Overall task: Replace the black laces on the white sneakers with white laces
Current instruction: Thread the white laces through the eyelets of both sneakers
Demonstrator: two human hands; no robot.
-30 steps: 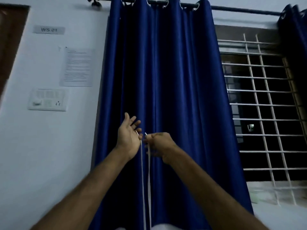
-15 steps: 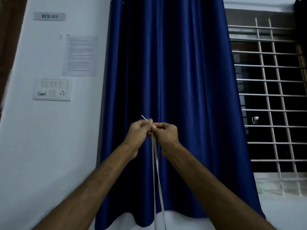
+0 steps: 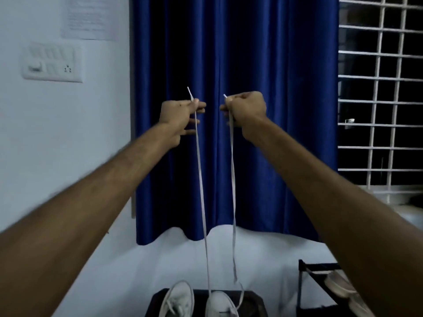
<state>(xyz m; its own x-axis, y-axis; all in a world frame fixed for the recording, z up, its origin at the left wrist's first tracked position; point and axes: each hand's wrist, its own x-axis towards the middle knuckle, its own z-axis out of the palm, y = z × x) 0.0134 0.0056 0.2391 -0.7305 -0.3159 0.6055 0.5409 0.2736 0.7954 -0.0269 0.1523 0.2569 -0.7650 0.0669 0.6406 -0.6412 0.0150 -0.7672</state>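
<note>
Overhead, both hands were raised at twelve o'clock before a blue curtain [image 3: 263, 88], each holding one end of a white lace [image 3: 201, 179]. The left hand [image 3: 180, 115] pinched its end between thumb and forefinger, the other fingers loose. The right hand [image 3: 246, 108] was curled round the other end. Both stiff tips poked out toward eleven o'clock. The two strands dropped to six o'clock, into one of the white sneakers [image 3: 219, 305] on a dark surface [image 3: 254, 300]. The left strand looked taut, the right one slack and wavy. The lace seemed flat, light and limp, likely to slip, so it was probably best held just below the hard tips.
</note>
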